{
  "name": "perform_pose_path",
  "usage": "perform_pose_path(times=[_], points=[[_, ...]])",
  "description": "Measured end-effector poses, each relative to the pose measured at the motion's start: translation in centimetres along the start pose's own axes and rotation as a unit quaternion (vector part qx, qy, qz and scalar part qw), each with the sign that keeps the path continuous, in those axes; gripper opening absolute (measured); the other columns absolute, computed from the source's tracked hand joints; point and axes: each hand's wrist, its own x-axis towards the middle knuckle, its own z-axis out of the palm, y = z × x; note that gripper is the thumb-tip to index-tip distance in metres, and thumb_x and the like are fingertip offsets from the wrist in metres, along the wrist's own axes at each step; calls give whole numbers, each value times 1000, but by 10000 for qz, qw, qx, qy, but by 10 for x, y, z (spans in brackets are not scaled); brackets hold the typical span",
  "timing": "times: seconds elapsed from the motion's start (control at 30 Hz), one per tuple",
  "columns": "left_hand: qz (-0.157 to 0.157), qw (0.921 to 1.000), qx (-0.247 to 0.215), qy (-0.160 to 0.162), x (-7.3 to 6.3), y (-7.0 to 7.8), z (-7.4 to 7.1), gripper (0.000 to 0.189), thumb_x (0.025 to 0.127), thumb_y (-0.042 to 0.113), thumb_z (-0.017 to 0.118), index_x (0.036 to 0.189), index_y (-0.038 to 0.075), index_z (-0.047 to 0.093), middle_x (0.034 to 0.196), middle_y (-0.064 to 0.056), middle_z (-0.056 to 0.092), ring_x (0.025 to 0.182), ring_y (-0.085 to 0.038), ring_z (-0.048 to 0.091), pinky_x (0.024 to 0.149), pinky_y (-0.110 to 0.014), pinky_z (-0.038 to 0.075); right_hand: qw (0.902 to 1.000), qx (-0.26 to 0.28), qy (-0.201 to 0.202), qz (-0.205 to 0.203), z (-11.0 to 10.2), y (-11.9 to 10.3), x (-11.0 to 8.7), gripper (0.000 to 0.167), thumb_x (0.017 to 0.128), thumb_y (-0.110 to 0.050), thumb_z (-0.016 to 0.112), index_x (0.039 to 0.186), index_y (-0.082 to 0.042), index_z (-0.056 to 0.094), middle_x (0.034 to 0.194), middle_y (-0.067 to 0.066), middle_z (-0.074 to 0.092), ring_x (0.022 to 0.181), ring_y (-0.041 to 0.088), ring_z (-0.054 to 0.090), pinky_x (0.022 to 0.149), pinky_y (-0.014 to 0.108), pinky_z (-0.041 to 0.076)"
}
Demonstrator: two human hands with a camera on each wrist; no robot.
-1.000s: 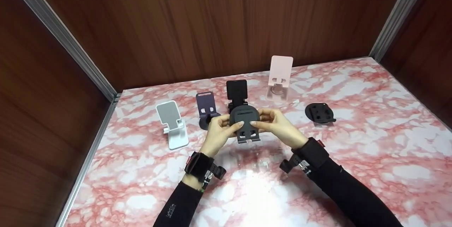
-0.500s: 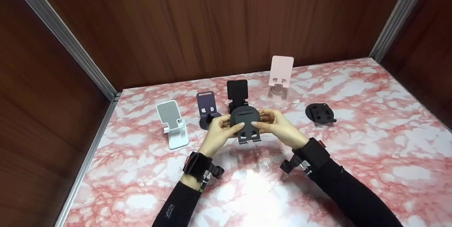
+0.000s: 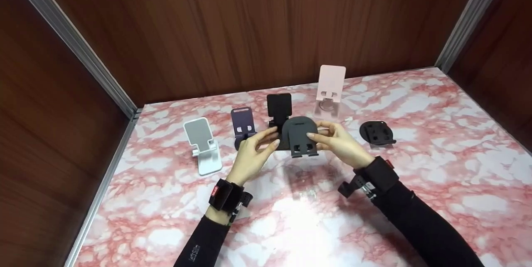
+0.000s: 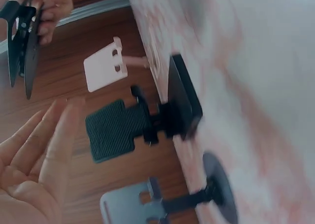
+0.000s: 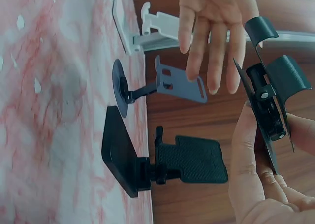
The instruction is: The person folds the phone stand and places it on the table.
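Since the earlier frame, the dark grey stand [image 3: 301, 132] has shifted right, clear of your left hand [image 3: 250, 155]. Your right hand [image 3: 346, 147] pinches its right side above the surface [image 3: 158, 209]; your left, fingers extended, sits just beside it, apart.

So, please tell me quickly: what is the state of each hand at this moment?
Left hand: open, holding nothing.
Right hand: holding the grey stand, pinched between thumb and fingers.

Booth-like enclosure [image 3: 37, 113] — wood-grain panels [image 3: 249, 30], metal corner posts [image 3: 471, 18] around marbled tabletop [image 3: 145, 209] — wider setting unclear.
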Motion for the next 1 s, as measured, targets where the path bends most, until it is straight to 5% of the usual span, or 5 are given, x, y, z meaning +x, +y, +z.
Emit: perform_pose_path(times=[0.17,0.43,0.63,0.9,1.0], points=[[332,9953,904,128,-5,7,-6,62,112,48,66,159,7,62,154,-18,66,144,-34,62,118,-51,54,9999,38,88,44,-6,-2,0,15,109,0,62,124,-5,63,105,-4,71,91,5,67,83,22,60],[211,9817,1881,-192,-18,67,-18,67,113,31,62,163,-10,45,170,-34,39,162,-55,28,132,-72,23,9993,346,122,68,-20,-1,0,17,110,5,59,115,-9,68,103,-2,75,88,5,69,79,18,59],[252,9701,2398,-268,-22,65,-22,73,112,28,62,168,-10,36,178,-32,25,166,-55,14,135,-70,12,9992,314,206,125,-32,1,3,17,111,4,59,124,-1,68,103,-3,78,90,6,75,85,22,64],[-150,9625,2652,-545,-27,64,-27,73,115,32,58,172,-4,31,181,-29,19,168,-52,8,135,-71,11,9983,-74,465,348,-56,2,10,11,112,0,61,121,-2,66,96,-6,74,89,4,71,83,21,63],[-185,9647,2563,-568,-28,45,-27,75,115,37,57,175,2,29,184,-23,15,169,-49,4,135,-71,7,9974,-130,589,387,-66,1,13,9,112,1,60,120,2,62,93,-5,72,86,3,71,80,19,63]])
